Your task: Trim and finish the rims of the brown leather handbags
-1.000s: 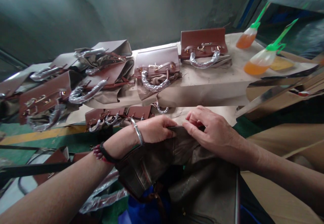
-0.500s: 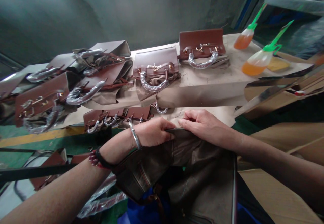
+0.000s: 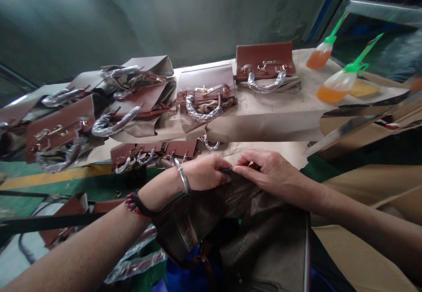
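A dark taupe handbag body point(image 3: 260, 235), its lining outward, hangs from my two hands over my lap. My left hand point(image 3: 206, 172) pinches its upper edge between thumb and fingers. Close beside it, my right hand point(image 3: 267, 171) has thumb and forefinger pressed together at the same edge, with the other fingers curled. Whether a thread or some other small thing is between those fingertips is too small to tell. A slit pocket with a zip shows on the left part of the lining. The bag's lower part runs out of view.
Several brown handbags with plastic-wrapped handles, one a red-brown bag point(image 3: 265, 61), stand on a paper-covered table point(image 3: 280, 125). More lie on a lower shelf. Two squeeze bottles of orange liquid, the nearer bottle point(image 3: 336, 85) beside a yellow pad point(image 3: 364, 88), stand right. Cardboard point(image 3: 369, 257) lies lower right.
My right fingertips have drawn in closer to my left thumb along the bag's edge. My left hand keeps its pinch. The whole view has shifted slightly.
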Demonstrator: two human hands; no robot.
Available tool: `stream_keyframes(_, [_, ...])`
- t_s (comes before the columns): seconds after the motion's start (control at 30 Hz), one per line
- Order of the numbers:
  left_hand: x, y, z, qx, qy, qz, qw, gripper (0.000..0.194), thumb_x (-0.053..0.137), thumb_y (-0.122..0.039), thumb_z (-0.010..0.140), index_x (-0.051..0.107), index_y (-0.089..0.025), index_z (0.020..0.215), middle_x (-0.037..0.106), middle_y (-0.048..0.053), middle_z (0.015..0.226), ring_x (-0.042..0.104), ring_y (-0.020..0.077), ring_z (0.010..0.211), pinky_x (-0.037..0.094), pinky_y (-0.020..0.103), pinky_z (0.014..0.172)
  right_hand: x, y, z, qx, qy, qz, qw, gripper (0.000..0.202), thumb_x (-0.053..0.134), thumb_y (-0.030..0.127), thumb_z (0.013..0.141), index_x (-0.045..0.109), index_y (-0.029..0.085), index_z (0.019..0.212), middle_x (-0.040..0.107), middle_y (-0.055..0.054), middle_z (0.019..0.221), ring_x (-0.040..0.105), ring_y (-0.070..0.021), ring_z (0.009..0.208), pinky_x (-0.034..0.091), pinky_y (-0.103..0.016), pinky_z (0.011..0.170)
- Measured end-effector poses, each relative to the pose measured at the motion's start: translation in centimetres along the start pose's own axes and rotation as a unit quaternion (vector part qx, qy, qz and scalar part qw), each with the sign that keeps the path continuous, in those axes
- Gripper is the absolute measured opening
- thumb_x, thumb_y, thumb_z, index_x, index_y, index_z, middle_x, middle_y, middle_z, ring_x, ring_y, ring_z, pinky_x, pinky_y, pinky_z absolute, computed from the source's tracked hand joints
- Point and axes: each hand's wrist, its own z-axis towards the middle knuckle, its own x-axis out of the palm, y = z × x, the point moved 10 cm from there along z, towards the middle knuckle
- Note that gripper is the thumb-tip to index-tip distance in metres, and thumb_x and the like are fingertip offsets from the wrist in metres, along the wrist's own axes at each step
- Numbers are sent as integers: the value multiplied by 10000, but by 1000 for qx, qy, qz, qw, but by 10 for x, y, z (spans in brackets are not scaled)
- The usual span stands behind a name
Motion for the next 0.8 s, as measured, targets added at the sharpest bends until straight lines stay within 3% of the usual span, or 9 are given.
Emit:
stream_keyframes(0.13, [-2,-2,2,10,-8,3,1000,202,428,-199,670,584,-127,778,432,-35,588,384,94,571,336,175,523,-5,19,-1,-90,-49,-37,994,150,419,187,815,537,158,727,543,-44,764,492,-153,769,375,-276,715])
stream_keyframes(0.37, [-3,9,2,-42,-10,-40,998,254,463,-244,662,595,-118,839,522,-8,643,433,113,591,379,196,552,-30,-4,-1,22,-143,-4,989,177,390,235,828,430,175,666,492,-2,648,464,-117,610,343,-233,570])
stream_keyframes(0.57, [0,7,3,-35,0,-41,999,284,471,-273,672,601,-131,882,568,6,704,466,124,622,391,205,576,-29,-7,-3,25,-121,-13,992,301,342,323,860,411,179,605,445,13,576,433,-111,557,329,-236,545])
stream_keyframes(0.7, [-3,4,5,-27,-17,10,999,251,471,-265,669,614,-145,836,544,-11,663,455,121,618,375,192,558,-22,2,-4,-26,-92,-13,995,92,447,221,816,503,163,772,524,-22,762,485,-132,735,366,-251,676])
stream_keyframes(0.8, [-3,2,6,-20,-18,18,999,230,460,-258,670,610,-144,804,503,-23,621,427,110,594,356,183,533,-9,5,-4,-41,-35,-31,998,85,450,196,813,520,160,781,538,-31,782,495,-137,747,373,-253,676])
